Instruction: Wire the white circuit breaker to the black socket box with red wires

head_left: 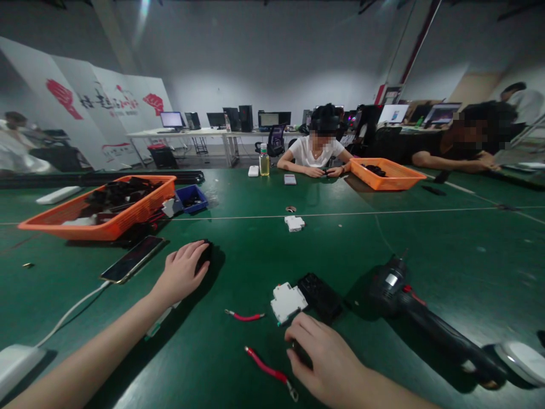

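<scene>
At the left, my left hand (184, 267) has its fingers wrapped round a black part (205, 253), mostly hidden by the hand. My right hand (321, 355), nearer the front, is closed on a small dark piece (302, 353) whose kind I cannot make out. Just beyond its fingertips lies a white circuit breaker (288, 303), touching a black plastic housing (320, 295). Two short red wires with metal lugs, an upper red wire (247, 317) and a lower red wire (268, 366), lie between my hands. Partly behind my left forearm is a white and green item (162, 322).
A power screwdriver (426, 312) lies at right. Farther off are another white breaker (294, 223), an orange basket (114, 227) of black parts, a blue bin (191, 200), a phone (134, 259) on a cable, and a second orange basket (385, 176) beside a seated person (317, 149).
</scene>
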Demonstrator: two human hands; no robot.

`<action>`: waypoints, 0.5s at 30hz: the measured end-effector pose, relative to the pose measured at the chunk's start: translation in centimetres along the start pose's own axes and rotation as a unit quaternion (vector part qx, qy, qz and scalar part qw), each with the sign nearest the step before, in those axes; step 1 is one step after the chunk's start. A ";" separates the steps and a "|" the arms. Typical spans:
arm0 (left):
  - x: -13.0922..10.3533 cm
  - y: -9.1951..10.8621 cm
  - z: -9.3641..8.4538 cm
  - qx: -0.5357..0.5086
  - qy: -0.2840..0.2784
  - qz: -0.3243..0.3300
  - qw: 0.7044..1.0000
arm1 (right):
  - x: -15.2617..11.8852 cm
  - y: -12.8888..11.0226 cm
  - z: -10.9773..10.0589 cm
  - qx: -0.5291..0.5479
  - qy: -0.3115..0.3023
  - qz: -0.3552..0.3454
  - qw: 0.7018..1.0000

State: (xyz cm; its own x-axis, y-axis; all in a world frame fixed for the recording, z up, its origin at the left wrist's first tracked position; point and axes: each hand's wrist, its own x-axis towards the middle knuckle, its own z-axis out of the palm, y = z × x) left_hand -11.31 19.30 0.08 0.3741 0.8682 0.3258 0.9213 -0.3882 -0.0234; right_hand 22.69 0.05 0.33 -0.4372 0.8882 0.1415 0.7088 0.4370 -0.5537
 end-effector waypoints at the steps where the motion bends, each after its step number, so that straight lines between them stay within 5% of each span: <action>1: -0.1 0.1 -0.2 0.008 0.003 0.000 1.000 | 0.0 0.1 0.1 0.004 -0.001 0.001 1.000; 15: -0.1 0.2 -0.4 0.011 0.002 0.023 1.000 | 0.1 -0.1 -0.4 0.021 -0.009 0.008 1.000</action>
State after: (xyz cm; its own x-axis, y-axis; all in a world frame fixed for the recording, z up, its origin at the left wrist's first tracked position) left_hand -11.18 19.06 0.41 0.4162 0.8478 0.3285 0.9051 -0.4209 -0.0603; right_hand 22.78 0.16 0.71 -0.4365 0.8920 0.1173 0.6924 0.4164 -0.5893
